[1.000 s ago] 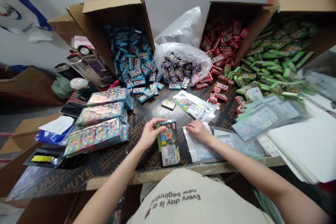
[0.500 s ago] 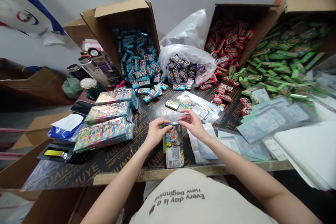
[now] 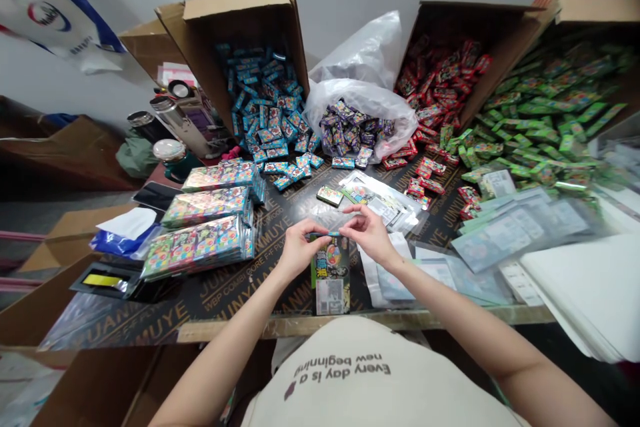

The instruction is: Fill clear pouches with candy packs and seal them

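Observation:
A clear packet (image 3: 330,275) with colourful printed cards inside stands upright on the dark board (image 3: 280,210) near its front edge. My left hand (image 3: 297,250) pinches the packet's top edge on the left. My right hand (image 3: 369,233) pinches the same top edge on the right. Both sets of fingers are closed on the strip at the top. Flat empty clear bags (image 3: 395,277) lie just right of the packet, under my right wrist.
Stacks of filled packets (image 3: 205,227) sit to the left. Behind are a box of blue packs (image 3: 265,107), a plastic bag of purple packs (image 3: 350,127), a box of red packs (image 3: 440,87) and green packs (image 3: 540,120). Flasks (image 3: 175,123) stand at the far left, white sheets (image 3: 590,280) at right.
My right hand left the flat bags and came up to the packet's top edge, joining my left hand. The packet now stands more upright between both hands.

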Demonstrator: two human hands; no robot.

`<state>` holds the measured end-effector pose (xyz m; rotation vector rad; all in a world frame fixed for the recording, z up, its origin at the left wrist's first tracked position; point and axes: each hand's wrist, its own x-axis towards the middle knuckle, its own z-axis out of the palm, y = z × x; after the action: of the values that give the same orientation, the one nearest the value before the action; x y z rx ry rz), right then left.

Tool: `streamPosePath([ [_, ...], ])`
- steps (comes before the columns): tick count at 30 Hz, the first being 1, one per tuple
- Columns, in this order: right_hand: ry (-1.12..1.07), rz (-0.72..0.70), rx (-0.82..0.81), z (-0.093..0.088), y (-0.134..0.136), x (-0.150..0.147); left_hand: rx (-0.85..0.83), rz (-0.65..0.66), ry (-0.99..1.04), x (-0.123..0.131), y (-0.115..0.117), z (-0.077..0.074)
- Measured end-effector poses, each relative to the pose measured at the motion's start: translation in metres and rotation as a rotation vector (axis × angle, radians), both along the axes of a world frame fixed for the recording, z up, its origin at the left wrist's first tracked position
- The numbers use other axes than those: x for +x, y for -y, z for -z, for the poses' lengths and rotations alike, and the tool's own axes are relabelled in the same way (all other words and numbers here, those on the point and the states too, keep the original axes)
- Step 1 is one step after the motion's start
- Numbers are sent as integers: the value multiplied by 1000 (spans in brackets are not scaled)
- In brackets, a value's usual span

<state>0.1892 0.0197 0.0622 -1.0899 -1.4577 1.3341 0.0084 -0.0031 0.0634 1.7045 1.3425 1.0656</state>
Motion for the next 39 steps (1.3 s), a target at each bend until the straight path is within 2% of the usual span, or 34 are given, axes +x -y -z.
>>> streamPosePath([
  [4, 190, -56, 162, -10, 1, 9, 38, 38, -27, -2, 2, -3],
  [7, 268, -62, 215, -22, -14, 12, 56, 71, -37, -4, 4, -5],
  [9, 282, -149, 162, -29, -27, 10, 46, 82, -25, -5, 4, -4],
  [14, 268, -611, -123, -35, -47, -5, -45, 2, 57, -7, 4, -1],
  [16, 290, -702, -163, -34, -49, -11, -50, 2, 64, -8, 5, 0],
  [19, 317, -743, -181, -31, -51, -15, -30, 11, 42, -7, 7, 0],
  [26, 291, -733, -198, -28, -53, -19, 8, -123, -57, 1, 9, -2],
  [29, 197, -583, -297, -21, -45, -22, 10, -137, -49, 3, 9, 1],
  [32, 32, -383, -459, -12, -35, -22, -71, -178, 123, 7, 14, 8],
  [34, -49, -322, -543, -7, -29, -20, -194, -141, 311, 10, 23, 11],
  [36, -91, -300, -576, -3, -27, -16, -285, -66, 403, 11, 38, 8],
  [37, -99, -292, -573, -1, -27, -13, -287, -32, 375, 10, 47, 3],
  [39, -78, -247, -528, 4, -29, -7, -182, 15, 189, 2, 67, -9],
])
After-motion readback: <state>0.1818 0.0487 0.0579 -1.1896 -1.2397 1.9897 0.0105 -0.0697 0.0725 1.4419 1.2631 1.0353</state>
